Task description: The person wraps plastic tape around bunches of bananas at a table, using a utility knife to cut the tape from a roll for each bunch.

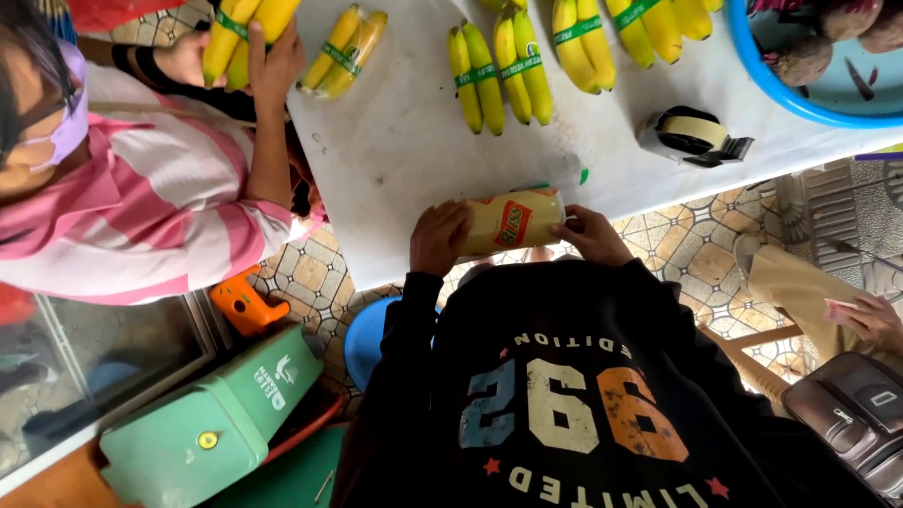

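Observation:
Both my hands hold a yellowish plastic-wrapped pack with a red label (513, 222) at the near edge of a white table (404, 150). My left hand (437, 237) grips its left end and my right hand (591, 233) grips its right end. My dark sleeves and printed dark sweatshirt fill the lower middle of the view. Bunches of yellow bananas with green bands (499, 66) lie further back on the table.
A person in a pink and white striped top (160, 207) sits at the left, holding a banana bunch (240, 33). A tape dispenser (694, 136) and a blue basin of dark root vegetables (781, 89) stand at the right. Another person's hand (875, 320) shows at the far right. A green box (212, 428) sits on the floor.

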